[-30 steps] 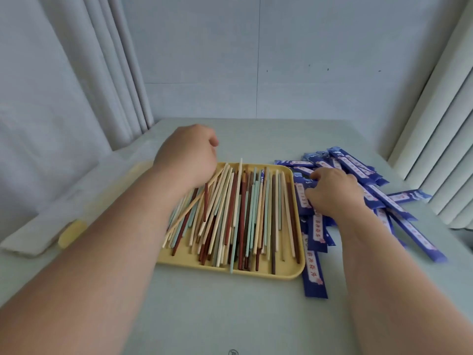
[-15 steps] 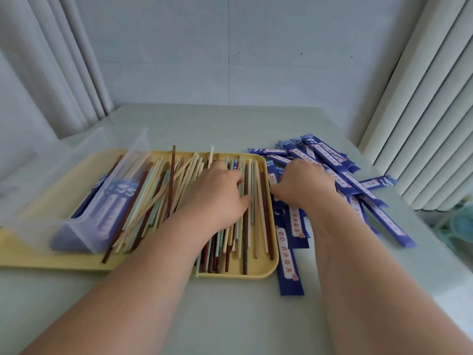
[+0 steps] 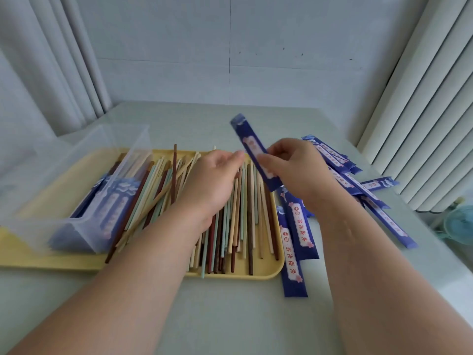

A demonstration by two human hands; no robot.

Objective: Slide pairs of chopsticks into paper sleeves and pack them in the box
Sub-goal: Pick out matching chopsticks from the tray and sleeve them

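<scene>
1 blue paper sleeve point(image 3: 252, 147) is pinched between the thumb and fingers of the right hand point(image 3: 302, 172) and is held lifted and tilted, its far end raised, above the right part of the yellow tray point(image 3: 256, 274). The left hand point(image 3: 212, 183) is laid over the loose chopsticks point(image 3: 245, 226) in that tray, just left of the sleeve. Whether any stick is gripped cannot be told, since the fingertips are blurred and seen from behind. The step in hand is judged to be the picking of a pair for a sleeve already fetched; nothing is yet slid in. For the next move, 2 chopsticks must be drawn from the heap, evened at the tips and brought to the sleeve's open end. The other sleeves point(image 3: 340, 165) are heaped to the right of the right hand. The clear plastic box point(image 3: 84, 180), with blue sleeves seen through its wall, is stood on the tray left of the left hand.
</scene>
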